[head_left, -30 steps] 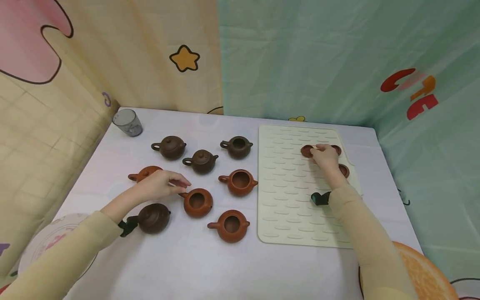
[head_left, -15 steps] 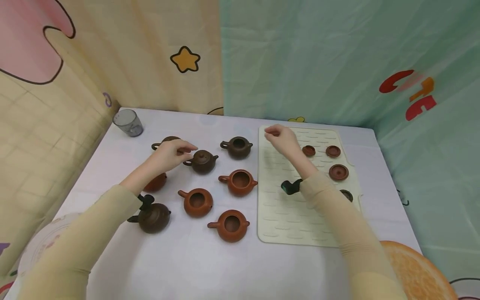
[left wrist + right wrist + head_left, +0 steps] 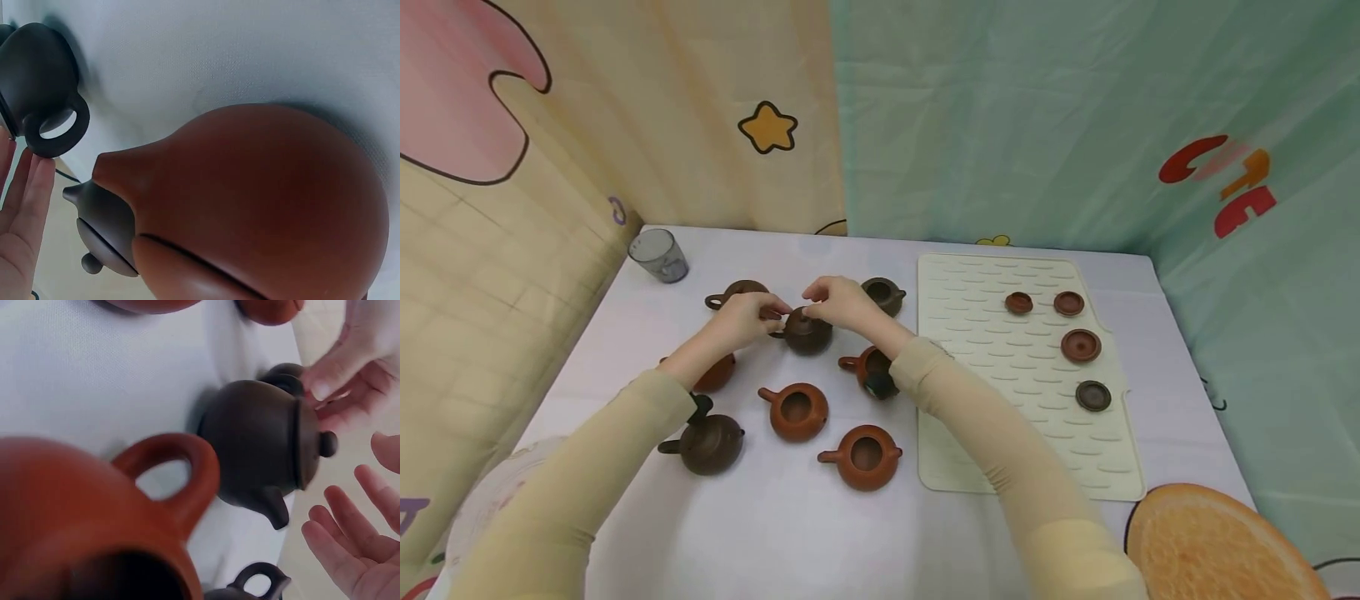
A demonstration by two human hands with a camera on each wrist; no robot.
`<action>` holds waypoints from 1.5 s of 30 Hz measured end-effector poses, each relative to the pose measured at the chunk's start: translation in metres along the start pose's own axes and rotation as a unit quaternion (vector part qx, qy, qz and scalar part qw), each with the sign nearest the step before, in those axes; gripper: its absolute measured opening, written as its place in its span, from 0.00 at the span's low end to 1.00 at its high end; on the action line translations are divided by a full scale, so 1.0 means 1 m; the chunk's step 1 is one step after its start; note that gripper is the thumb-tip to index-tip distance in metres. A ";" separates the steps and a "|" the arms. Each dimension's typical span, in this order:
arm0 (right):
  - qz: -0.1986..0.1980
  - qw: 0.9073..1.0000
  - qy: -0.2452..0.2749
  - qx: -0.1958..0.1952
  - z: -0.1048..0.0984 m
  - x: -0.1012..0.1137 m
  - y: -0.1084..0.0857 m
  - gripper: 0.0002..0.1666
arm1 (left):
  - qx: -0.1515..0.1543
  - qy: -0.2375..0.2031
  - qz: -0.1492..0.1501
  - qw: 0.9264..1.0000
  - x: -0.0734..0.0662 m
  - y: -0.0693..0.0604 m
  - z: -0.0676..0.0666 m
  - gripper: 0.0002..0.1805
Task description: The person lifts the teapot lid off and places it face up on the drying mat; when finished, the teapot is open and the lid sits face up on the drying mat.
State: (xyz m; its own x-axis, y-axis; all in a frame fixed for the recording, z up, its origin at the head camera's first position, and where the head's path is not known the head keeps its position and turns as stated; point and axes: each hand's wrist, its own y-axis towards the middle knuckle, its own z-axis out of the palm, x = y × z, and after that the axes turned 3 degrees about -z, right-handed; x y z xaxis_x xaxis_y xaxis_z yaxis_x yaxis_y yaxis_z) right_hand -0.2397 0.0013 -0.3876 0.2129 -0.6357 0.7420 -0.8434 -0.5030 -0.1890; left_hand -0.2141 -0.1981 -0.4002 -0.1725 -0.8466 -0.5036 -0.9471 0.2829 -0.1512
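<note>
A dark brown lidded teapot (image 3: 809, 337) stands between my two hands. My left hand (image 3: 741, 322) is at its handle side, fingertips beside the handle and lid; whether they touch is unclear. The right wrist view shows my left thumb (image 3: 328, 375) by the handle of that teapot (image 3: 250, 437). My right hand (image 3: 846, 304) is just above the lid, fingers apart and holding nothing. In the right wrist view its loosely bent fingers (image 3: 350, 531) face the lid's knob (image 3: 327, 444), with a gap. An orange-brown teapot (image 3: 262, 194) fills much of the left wrist view.
Lidless teapots (image 3: 866, 458) and lidded ones (image 3: 711, 446) stand around both forearms. Several small lids (image 3: 1081, 345) lie on the cream mat (image 3: 970, 433) at right. A grey glass (image 3: 658, 255) is at the back left. An orange-slice-patterned round item (image 3: 1217, 542) sits front right.
My right hand has left the lids on the mat and swung left to the dark teapot. My left hand has moved up and right to that teapot's handle side.
</note>
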 end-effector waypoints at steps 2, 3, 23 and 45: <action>0.008 1.000 -0.018 -0.002 0.008 0.002 0.004 0.18 | 0.002 -0.006 0.004 1.000 0.000 0.000 0.000 0.13; 0.011 1.000 -0.023 -0.004 0.012 0.003 0.005 0.18 | 0.002 -0.005 0.005 1.000 0.000 0.000 0.000 0.13; 0.002 0.993 -0.115 -0.032 0.029 0.009 0.009 0.11 | 0.010 0.004 -0.010 1.000 0.001 0.003 0.000 0.15; 0.066 0.881 0.462 -0.083 -0.058 -0.072 -0.068 0.16 | 0.019 0.005 0.005 1.000 0.006 0.004 -0.002 0.14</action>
State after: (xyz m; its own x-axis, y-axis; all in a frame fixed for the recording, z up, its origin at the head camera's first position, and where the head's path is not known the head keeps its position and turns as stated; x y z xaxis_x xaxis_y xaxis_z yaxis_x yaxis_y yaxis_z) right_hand -0.2257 0.1151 -0.3909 -0.3205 0.1031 0.9416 -0.9073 -0.3190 -0.2739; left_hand -0.2196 -0.2025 -0.4023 -0.1852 -0.8479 -0.4967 -0.9343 0.3087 -0.1785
